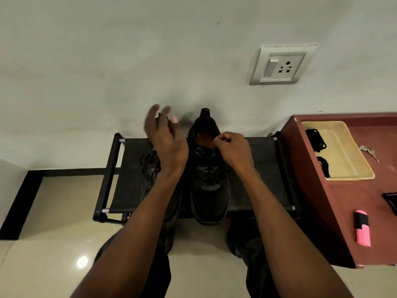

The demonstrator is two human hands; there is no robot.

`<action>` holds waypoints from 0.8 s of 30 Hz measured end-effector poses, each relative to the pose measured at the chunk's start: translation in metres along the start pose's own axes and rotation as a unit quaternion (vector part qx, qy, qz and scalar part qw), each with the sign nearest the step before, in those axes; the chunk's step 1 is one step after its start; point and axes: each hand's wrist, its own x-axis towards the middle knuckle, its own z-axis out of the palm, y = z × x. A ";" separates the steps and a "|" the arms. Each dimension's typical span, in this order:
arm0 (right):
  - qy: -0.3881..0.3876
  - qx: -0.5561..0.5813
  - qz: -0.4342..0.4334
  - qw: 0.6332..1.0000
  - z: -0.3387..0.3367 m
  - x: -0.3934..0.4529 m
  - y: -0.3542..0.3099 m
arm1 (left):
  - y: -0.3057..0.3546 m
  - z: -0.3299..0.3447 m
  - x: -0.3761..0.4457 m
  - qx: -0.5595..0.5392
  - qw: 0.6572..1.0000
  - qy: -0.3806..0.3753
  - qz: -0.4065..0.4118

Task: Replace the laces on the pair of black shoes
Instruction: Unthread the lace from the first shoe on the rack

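Knees and both forearms fill the near edge. Right hand (pixel 233 150) has fingers pinched together on the lace (pixel 211 166) at the top eyelets of the right shoe (pixel 209 179). It sits on the shoe rack (pixel 257 179), heel to the wall. Left hand (pixel 165 140) is up, blurred, fingers apart, holding nothing I can see. Left shoe (pixel 151 168) sits under that arm, laces loose. Spare laces (pixel 315 139) lie in the tray (pixel 348 151) on the counter (pixel 365 201). Risks, I reckon: a one-handed pull drags the shoe off the rack; black lace on black shoe, easy to skip an eyelet.
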 end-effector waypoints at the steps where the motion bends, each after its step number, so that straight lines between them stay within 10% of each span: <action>1: -0.002 0.002 0.000 1.000 0.000 0.000 0.000 | -0.001 0.004 -0.003 0.044 0.994 -0.093 0.039; 6: -0.004 -0.011 -0.005 1.000 0.000 0.000 -0.002 | -0.013 0.013 -0.024 0.279 0.880 -0.356 0.143; 12: -0.004 -0.009 -0.001 1.000 -0.001 0.000 -0.002 | 0.004 0.005 -0.015 -0.018 0.995 -0.090 0.044; 16: -0.002 -0.006 -0.004 1.000 0.000 -0.001 -0.001 | 0.013 -0.012 0.008 -0.150 0.972 0.181 -0.012; 21: 0.003 -0.027 -0.012 1.000 0.001 -0.002 -0.001 | 0.003 -0.013 0.003 0.002 0.990 0.121 -0.066; 24: -0.008 -0.043 -0.029 0.999 0.001 -0.002 -0.002 | 0.001 -0.004 -0.005 0.108 0.992 -0.054 -0.032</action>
